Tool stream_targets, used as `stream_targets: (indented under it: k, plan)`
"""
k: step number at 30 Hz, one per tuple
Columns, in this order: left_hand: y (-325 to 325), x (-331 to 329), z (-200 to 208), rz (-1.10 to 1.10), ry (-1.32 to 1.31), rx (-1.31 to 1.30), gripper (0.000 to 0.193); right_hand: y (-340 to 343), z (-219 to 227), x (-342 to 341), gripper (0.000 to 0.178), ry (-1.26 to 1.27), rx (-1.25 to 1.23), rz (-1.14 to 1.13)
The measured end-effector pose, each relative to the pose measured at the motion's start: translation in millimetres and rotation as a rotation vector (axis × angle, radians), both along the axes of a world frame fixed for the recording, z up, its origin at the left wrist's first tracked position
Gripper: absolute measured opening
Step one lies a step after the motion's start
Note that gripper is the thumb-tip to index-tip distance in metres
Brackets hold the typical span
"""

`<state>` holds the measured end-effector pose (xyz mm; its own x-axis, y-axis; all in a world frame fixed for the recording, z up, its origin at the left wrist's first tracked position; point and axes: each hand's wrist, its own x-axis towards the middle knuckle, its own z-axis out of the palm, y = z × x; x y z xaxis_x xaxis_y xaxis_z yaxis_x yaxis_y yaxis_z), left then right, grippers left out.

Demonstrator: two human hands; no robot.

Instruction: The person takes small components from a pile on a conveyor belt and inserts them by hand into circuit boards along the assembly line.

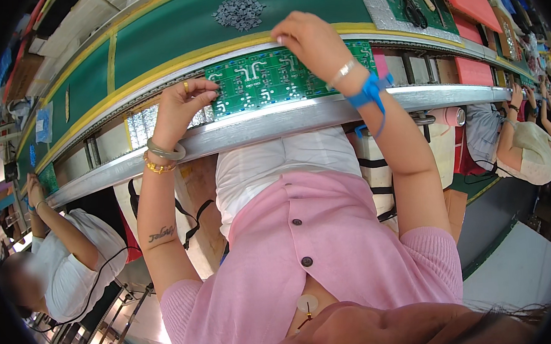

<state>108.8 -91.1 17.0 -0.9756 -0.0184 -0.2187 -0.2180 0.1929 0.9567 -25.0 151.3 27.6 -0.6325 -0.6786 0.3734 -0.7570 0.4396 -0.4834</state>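
One green circuit board (pixel 275 77) lay flat on the metal rail (pixel 266 123) of the assembly line, directly ahead of the person; all positions below are given relative to this board.

The left hand (pixel 178 108) was at the board's left edge; the forearm rose from below, the wrist was bent toward the board, and the fingers were curled with their tips pressing the edge of the board; whether they pinched a small part could not be told. One ring sat on a finger of this hand; two bracelets (pixel 159 158), one pale and one gold, circled the wrist below the board.

The right hand (pixel 311 41) lay over the board's far edge; the forearm ran up from below and right, the fingers were bent downward with their tips on that edge, pressing rather than clenching. One blue wrist strap (pixel 367 92) wrapped the wrist at the board's right end; one thin silver bracelet sat just above it.

Beyond the board ran one green conveyor belt (pixel 170 32); one heap of small grey parts (pixel 239 13) rested on it, well apart from the board.
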Motion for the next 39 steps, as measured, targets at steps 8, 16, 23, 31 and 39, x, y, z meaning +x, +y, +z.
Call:
stream_targets:
  k: [8,16,23,31,39]
  plan:
    - [33.7,-1.5,11.1,-0.053,0.291,-0.39,0.008,-38.4,-19.4,-30.2,0.011,0.022,-0.013,-0.159]
    - [43.2,3.7,16.4,-0.059,0.35,-0.721,0.011,-40.5,-26.1,-32.4,0.007,0.141,-0.05,-0.151]
    - [46.4,2.3,15.8,-0.053,0.372,-0.733,0.008,-34.1,-19.1,-26.1,0.008,0.059,-0.096,-0.168]
    - [41.7,3.9,16.1,-0.112,0.428,-0.789,0.01,-16.7,-13.5,-14.6,0.008,0.057,-0.045,-0.057]
    - [25.5,1.7,23.9,0.016,0.32,-0.772,0.013,-14.6,-3.2,-5.1,0.009,-0.008,-0.056,-0.088]
